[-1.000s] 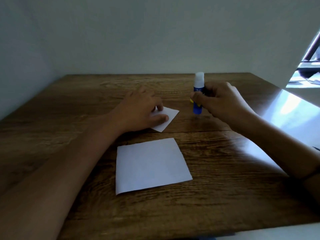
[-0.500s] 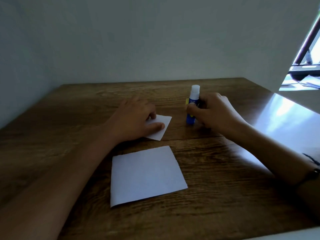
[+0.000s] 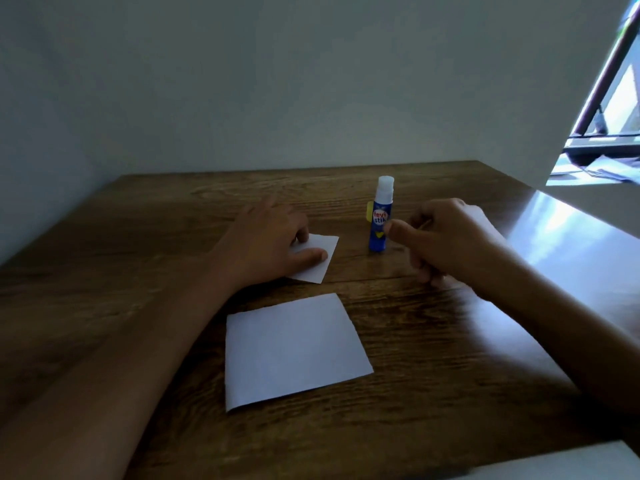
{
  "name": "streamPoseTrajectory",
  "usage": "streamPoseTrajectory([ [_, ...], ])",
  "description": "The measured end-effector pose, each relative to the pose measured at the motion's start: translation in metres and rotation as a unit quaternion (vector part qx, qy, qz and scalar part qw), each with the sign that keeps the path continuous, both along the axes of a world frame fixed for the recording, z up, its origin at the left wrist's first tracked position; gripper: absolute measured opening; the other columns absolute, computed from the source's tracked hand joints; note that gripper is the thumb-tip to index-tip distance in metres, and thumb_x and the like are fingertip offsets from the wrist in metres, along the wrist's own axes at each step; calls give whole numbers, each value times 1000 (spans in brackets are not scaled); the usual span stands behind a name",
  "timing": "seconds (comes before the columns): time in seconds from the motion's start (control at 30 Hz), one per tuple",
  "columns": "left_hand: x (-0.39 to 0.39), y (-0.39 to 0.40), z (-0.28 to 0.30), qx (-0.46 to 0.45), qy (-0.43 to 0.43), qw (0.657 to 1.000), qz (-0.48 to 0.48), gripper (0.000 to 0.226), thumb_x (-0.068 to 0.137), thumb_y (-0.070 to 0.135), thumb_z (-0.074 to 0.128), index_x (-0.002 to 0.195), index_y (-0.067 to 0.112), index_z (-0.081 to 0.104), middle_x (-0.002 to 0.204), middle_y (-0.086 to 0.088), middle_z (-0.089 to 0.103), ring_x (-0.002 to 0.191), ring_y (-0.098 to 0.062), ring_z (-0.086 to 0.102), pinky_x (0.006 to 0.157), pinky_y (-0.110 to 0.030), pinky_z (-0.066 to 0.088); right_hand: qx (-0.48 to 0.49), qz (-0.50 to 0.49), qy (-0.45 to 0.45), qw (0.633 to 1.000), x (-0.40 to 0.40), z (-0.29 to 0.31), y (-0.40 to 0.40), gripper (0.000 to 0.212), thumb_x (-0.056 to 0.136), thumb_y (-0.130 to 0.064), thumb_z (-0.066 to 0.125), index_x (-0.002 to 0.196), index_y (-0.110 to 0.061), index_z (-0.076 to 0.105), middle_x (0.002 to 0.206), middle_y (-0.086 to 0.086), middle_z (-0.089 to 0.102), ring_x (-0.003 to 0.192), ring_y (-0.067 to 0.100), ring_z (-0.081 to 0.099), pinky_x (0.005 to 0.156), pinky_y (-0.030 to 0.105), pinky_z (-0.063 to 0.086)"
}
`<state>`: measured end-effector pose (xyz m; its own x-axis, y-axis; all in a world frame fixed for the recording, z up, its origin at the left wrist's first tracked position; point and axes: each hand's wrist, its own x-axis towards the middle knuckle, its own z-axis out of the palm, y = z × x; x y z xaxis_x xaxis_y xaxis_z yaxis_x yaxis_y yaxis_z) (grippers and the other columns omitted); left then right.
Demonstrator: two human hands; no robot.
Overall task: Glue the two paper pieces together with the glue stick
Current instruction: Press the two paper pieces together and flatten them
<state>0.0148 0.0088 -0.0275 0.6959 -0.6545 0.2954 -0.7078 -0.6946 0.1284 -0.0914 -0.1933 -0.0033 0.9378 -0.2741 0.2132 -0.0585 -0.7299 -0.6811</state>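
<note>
A blue glue stick [image 3: 380, 220] with a white cap stands upright on the wooden table [image 3: 450, 403], free of both hands. My right hand [image 3: 450, 237] hovers just right of it with the fingers loosely curled, the thumb pointing at the stick, and nothing in it. My left hand [image 3: 266, 244] lies on the small white paper piece [image 3: 323, 263] and holds it down with thumb and fingers; most of that piece is hidden under the hand. The larger white paper piece [image 3: 294, 348] lies flat nearer to me, untouched.
The table stands in a corner, with a pale wall [image 3: 277, 98] behind and to the left. The table's right side catches bright glare from a window [image 3: 616, 109]. A white edge [image 3: 554, 465] shows at the bottom right.
My right hand has let go of the glue stick and drawn back to the right; the stick now stands alone. My left hand stays on the small paper piece.
</note>
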Motion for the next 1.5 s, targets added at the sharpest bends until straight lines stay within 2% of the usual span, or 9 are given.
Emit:
streamPoseTrajectory([
  [0.23, -5, 0, 3, 0, -14, 1000, 10, 37, 76, 56, 51, 86, 20, 55, 87, 5, 48, 85, -13, 39, 73, -33, 33, -197, 168, 83, 962, -27, 0, 52, 37, 70, -63, 54, 82, -29, 61, 75, -13, 56, 67, 3, 52, 53, 23, 39],
  [0.37, -7, 3, 4, 6, -21, 1000, 14, 37, 75, 56, 49, 82, 20, 53, 85, 5, 48, 84, -14, 39, 75, -34, 36, -285, 220, 82, 929, -27, -2, 67, 44, 73, -58, 58, 101, -24, 53, 93, -8, 49, 77, 7, 46, 61, 28, 42],
  [0.5, -10, 4, 5, 0, -22, 1000, 20, 39, 75, 56, 49, 83, 18, 55, 85, 4, 51, 85, -16, 44, 78, -36, 39, -262, 244, 104, 928, -26, 1, 69, 32, 76, -51, 60, 93, -28, 47, 91, -11, 41, 76, 5, 41, 64, 27, 38],
  [0.63, -13, 4, 4, -19, -18, 999, 24, 39, 76, 55, 52, 83, 16, 56, 84, 1, 54, 83, -18, 46, 76, -37, 39, -254, 254, 115, 926, -23, 4, 67, 40, 76, -46, 63, 106, -25, 48, 85, -15, 37, 74, 2, 38, 67, 25, 37],
  [0.87, -16, 5, 3, -12, -23, 999, 43, 37, 77, 54, 52, 81, 17, 55, 83, 2, 51, 82, -17, 45, 76, -37, 39, -244, 274, 143, 919, -15, 6, 66, 31, 78, -42, 64, 98, -22, 50, 79, -15, 43, 70, 3, 41, 56, 16, 30],
  [0.97, -18, 5, 4, -22, -28, 998, 46, 35, 77, 52, 52, 78, 17, 56, 80, 2, 51, 82, -18, 44, 72, -35, 37, -189, 267, 132, 936, -17, 4, 59, 19, 80, -34, 64, 84, -24, 49, 80, -14, 45, 71, 3, 44, 55, 15, 29],
  [1.1, -22, 6, 7, -10, -14, 998, 66, 30, 82, 44, 52, 88, 18, 64, 85, 0, 56, 84, -15, 42, 73, -34, 36, 81, 183, 107, 974, -24, 3, 38, 11, 88, -15, 53, 78, -20, 54, 84, 1, 59, 67, 6, 59, 50, 20, 44],
  [1.27, -40, 12, 10, 8, -27, 996, 82, 28, 86, 39, 46, 94, 19, 65, 86, 3, 52, 87, -14, 36, 73, -32, 30, 264, 93, 77, 957, -37, -5, 6, 14, 91, -9, 49, 82, -11, 59, 76, 10, 61, 55, 17, 56, 38, 24, 40],
  [1.5, -97, 0, 8, 40, -85, 986, 134, 29, 87, 38, 45, 93, 16, 64, 99, -4, 59, 97, -20, 43, 76, -33, 31, 396, 61, 65, 914, -39, -5, -3, 7, 86, -10, 57, 82, -9, 64, 77, 10, 65, 55, 14, 62, 50, 29, 50],
])
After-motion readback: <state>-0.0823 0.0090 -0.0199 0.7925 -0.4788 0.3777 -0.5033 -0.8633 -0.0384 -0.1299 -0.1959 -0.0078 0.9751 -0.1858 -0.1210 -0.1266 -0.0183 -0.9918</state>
